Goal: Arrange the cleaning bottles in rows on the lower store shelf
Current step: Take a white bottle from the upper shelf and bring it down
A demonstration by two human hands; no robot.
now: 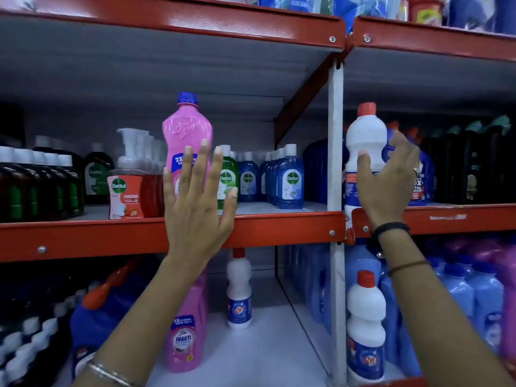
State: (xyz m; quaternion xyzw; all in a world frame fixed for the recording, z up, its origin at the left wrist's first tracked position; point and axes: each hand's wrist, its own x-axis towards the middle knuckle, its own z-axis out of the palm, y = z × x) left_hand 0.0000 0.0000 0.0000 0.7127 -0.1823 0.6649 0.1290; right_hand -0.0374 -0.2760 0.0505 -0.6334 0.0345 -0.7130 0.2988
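The middle shelf (pixel 279 227) carries both bottles the hands are at, while the lower shelf (pixel 265 344) lies below both wrists. The pink bottle (pixel 187 135) stands upright, its long axis vertical, directly beyond the left hand (pixel 198 202), whose fingers are spread flat in front of its label, not closed on it (contact cannot be told). The white bottle (pixel 363 152) stands upright just left of the right hand (pixel 388 182), which is open and curled toward its waist, thumb touching. Judged by this, each hand is nearest its own bottle; both must come down.
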